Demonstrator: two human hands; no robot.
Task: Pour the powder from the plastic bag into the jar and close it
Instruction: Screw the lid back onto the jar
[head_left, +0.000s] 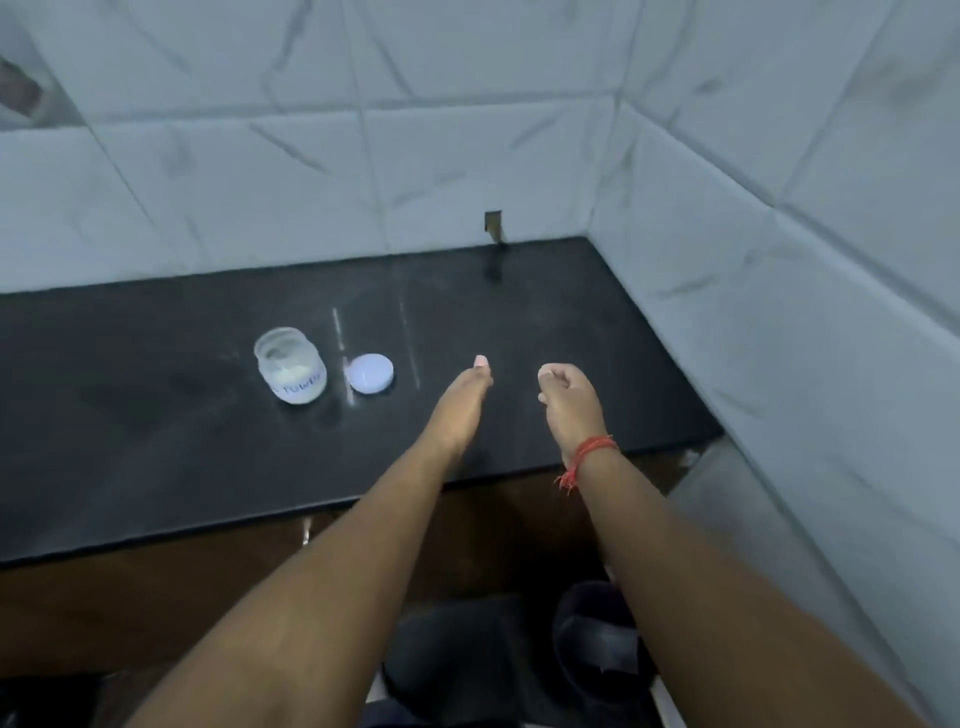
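Black counter (156, 415): jar (291, 366) upright, mouth up, uncapped.

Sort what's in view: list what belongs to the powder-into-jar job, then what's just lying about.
For the job:
- jar, open, some white powder inside
- lid, lying on the counter beside the jar
- left hand and right hand, both empty
No plastic bag is visible.

Just there:
- black counter
- red wrist thread
- dark bucket on the floor
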